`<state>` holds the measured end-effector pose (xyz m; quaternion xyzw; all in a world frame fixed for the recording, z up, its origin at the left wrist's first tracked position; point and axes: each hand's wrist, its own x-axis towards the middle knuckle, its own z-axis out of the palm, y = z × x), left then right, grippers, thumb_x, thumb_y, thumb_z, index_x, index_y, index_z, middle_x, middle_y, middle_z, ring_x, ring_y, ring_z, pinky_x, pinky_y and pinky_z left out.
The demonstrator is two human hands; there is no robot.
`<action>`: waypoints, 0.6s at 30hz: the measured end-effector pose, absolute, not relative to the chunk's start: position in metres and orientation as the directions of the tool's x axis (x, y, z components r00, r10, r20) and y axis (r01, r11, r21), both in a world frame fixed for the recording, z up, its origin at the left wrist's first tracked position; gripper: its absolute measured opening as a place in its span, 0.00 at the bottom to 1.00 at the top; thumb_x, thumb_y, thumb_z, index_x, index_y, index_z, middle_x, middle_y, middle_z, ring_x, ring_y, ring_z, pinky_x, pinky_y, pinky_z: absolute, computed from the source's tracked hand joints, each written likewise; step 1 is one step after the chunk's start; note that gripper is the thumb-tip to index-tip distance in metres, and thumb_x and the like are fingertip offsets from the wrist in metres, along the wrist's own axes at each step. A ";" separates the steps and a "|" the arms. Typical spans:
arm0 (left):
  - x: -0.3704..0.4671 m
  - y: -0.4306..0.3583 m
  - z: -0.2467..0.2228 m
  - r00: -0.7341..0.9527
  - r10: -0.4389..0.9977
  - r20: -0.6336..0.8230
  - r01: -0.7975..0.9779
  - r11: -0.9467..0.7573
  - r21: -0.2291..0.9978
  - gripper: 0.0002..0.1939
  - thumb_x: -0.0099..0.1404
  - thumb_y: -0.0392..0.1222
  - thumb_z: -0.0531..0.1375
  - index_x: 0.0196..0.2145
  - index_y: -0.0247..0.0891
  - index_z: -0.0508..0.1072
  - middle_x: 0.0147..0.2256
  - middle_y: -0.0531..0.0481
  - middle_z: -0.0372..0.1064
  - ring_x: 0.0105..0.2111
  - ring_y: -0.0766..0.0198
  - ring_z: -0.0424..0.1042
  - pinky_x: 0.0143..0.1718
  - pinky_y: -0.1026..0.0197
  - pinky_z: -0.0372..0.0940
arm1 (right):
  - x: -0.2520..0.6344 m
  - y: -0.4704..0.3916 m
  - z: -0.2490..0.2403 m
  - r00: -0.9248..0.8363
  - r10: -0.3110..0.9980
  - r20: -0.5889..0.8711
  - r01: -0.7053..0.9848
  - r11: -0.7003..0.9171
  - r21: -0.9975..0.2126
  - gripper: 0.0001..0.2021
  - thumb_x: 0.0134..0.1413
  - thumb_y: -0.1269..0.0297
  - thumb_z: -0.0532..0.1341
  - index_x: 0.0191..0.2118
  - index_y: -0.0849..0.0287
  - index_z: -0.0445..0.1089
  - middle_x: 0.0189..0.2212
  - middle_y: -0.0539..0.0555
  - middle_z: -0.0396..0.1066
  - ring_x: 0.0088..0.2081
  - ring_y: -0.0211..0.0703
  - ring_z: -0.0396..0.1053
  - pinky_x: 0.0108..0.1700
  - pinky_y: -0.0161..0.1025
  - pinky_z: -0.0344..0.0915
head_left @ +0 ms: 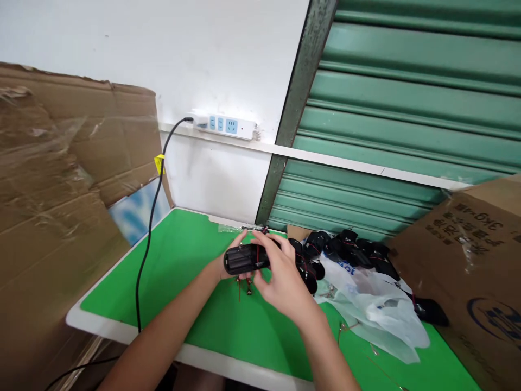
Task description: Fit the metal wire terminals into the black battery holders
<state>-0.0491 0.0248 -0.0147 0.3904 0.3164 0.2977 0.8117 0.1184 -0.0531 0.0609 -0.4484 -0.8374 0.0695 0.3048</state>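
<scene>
Forearms (175, 315) extended forward, left hand (220, 267) curled, right hand (280, 274) arched

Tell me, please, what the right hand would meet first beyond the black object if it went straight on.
Probably the left hand, which faces the right hand across the black object, though depth is hard to judge.

Much of the left hand (220, 265) is hidden by the black, rounded oblong object (241, 259), whose other end is covered by the right hand (281, 273). Small reddish dangling pieces (249, 289) cannot be identified. The brown printed cardboard carton (459, 282) is cut off at right.
</scene>
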 end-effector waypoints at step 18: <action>-0.043 0.036 -0.019 -0.012 0.964 0.265 -0.342 -0.253 0.905 0.45 0.50 0.62 0.73 0.60 0.42 0.64 0.54 0.42 0.71 0.51 0.54 0.71 0.54 0.54 0.66 | 0.106 -0.008 0.003 -0.118 0.990 -0.083 -0.542 -0.134 -0.829 0.23 0.45 0.53 0.72 0.45 0.57 0.70 0.30 0.51 0.76 0.23 0.40 0.73 0.20 0.34 0.68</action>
